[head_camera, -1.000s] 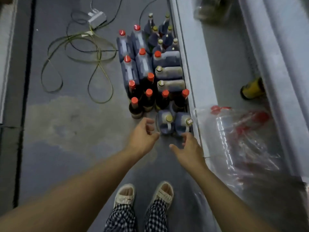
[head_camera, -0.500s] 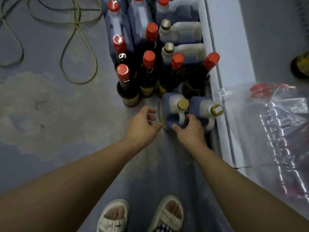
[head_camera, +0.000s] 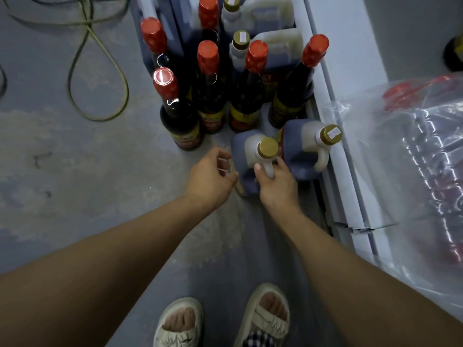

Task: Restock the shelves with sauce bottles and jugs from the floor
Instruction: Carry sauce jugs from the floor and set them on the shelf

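Grey concrete floor, stocked beside the shelf base.
Red-capped bottles, gold-capped jugs and a green cable rest on it.

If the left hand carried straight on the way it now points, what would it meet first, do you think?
Most likely the blue side of the nearest gold-capped jug, whose handle the right hand grips; the left hand sits just beside it, though depth is unclear.

A shop stockroom: sauce bottles and jugs massed on concrete floor beside white shelving

Both arms bare, no sleeves. Pale open-toed sandals on the feet; checked trouser hems above the right one.
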